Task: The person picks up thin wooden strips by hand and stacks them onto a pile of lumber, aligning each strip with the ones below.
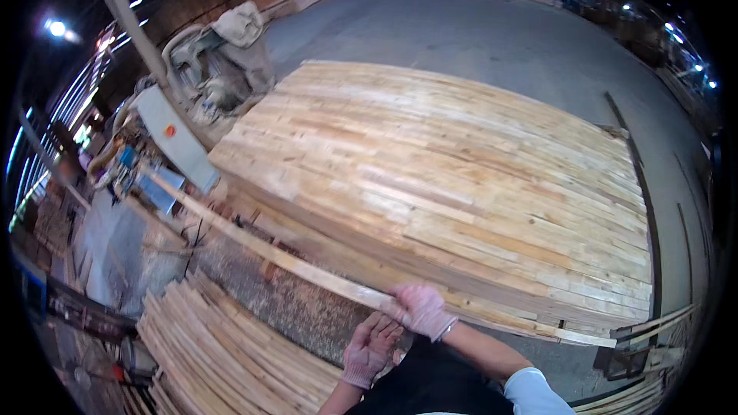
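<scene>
The long wooden strip point(261, 246) runs from my hands away to the far left, its near end gripped in my right hand point(421, 309), gloved fingers curled down over the top of it. My left hand point(369, 350) sits just below, palm up and fingers loosely spread, near the strip's end but not clearly touching it (the glove hides the fingertips a little). I judge I am midway through carrying or placing this one strip, which lies along the near edge of the big panel of joined boards point(461, 177). The next move would call for a second grip from the left hand, since a piece this long and thin will sag and swing at the far end. To my near left is a loose pile of similar slats point(223, 346), fanned out. Between pile and panel the work surface point(300, 300) is dusted with sawdust. Farther left stands a woodworking machine point(215, 61) with a grey panel point(181, 138) leaning by it. Beyond everything, the wide concrete floor point(477, 23) of a workshop hall stretches to bright lights at the far end.
</scene>
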The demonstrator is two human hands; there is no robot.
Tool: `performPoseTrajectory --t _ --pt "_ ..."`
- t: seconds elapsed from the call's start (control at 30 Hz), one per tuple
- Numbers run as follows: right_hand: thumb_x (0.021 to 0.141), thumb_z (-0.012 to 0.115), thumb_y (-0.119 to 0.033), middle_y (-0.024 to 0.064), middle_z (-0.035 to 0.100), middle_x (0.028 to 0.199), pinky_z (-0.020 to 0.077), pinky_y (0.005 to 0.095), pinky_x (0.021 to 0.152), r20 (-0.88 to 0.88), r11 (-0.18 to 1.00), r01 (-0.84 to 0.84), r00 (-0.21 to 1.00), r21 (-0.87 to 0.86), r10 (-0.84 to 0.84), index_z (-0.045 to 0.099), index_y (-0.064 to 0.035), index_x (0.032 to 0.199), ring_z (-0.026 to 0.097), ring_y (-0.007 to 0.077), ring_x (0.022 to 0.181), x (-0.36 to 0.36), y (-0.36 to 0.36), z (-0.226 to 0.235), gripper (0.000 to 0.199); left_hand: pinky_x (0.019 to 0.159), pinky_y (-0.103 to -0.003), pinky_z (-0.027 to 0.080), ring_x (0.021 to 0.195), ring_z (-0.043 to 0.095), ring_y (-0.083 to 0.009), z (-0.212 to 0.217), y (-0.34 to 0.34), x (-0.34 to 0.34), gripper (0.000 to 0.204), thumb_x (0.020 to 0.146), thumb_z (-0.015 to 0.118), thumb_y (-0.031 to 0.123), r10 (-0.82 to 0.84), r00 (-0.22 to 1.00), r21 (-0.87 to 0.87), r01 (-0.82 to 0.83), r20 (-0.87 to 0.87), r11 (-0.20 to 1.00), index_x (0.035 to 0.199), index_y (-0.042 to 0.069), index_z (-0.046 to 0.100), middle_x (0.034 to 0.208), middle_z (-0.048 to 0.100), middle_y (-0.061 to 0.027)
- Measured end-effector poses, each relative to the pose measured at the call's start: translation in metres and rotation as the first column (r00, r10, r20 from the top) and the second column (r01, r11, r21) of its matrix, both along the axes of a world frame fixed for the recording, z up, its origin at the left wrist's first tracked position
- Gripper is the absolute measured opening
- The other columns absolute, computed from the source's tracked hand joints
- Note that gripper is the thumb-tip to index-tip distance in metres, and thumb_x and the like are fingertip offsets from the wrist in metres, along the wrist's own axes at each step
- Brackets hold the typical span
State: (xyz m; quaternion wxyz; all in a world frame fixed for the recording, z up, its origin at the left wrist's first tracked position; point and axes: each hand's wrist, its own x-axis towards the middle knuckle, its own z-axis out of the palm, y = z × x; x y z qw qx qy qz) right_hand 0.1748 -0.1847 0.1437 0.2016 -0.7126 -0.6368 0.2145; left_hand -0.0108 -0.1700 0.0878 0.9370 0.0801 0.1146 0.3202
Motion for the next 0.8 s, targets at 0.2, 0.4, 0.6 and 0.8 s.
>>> performPoseTrajectory --t 0.2,0.4,0.6,0.8 --pt "0.096 0.054 -0.051 0.0179 0.069 0.102 0.0534 0.0456 0.081 -0.379 0.930 0.252 0.915 0.269 -0.138 0.064 -0.0093 0.119 0.067 0.0354 0.095 0.034 -0.091 -0.010 0.049 0.112 -0.044 0.038 0.130 0.047 -0.0335 0.043 -0.041 0.039 0.059 0.098 0.053 0.030 -0.069 0.995 0.211 0.083 -0.073 0.974 0.142 -0.005 0.037 0.140 0.046 -0.0215" --pt "0.102 0.051 -0.042 0.0066 0.067 0.090 0.0537 0.0307 0.064 -0.936 0.891 0.388 0.158 -0.236 -0.316 0.067 -0.0094 0.113 0.064 0.0132 0.071 0.069 -0.123 -0.056 0.038 0.115 -0.045 0.034 0.138 0.040 -0.0296 0.050 -0.079 0.112 0.065 0.098 0.055 0.035 -0.311 0.939 0.297 0.342 -0.146 0.892 0.149 0.001 0.034 0.153 0.037 -0.0161" --pt "0.098 0.056 -0.036 0.0074 0.070 0.086 0.0536 0.0356 0.067 0.116 0.978 0.200 0.974 -0.060 -0.192 0.067 -0.0053 0.110 0.066 0.0180 0.073 0.117 -0.092 -0.053 0.035 0.104 -0.037 0.045 0.122 0.057 -0.0237 0.081 -0.052 0.151 0.047 0.095 0.063 0.021 0.181 0.697 0.677 0.546 -0.694 0.494 0.135 -0.001 0.054 0.130 0.061 -0.0141" --pt "0.093 0.058 -0.029 0.0061 0.071 0.099 0.0536 0.0361 0.076 0.141 0.945 0.039 0.990 -0.324 0.008 0.068 -0.0096 0.109 0.067 0.0184 0.088 0.135 -0.067 -0.029 0.027 0.095 -0.036 0.048 0.106 0.064 -0.0262 0.116 -0.032 0.201 0.017 0.084 0.068 0.010 0.343 0.890 0.806 0.429 -0.300 -0.408 0.101 0.006 0.070 0.107 0.070 -0.0109"
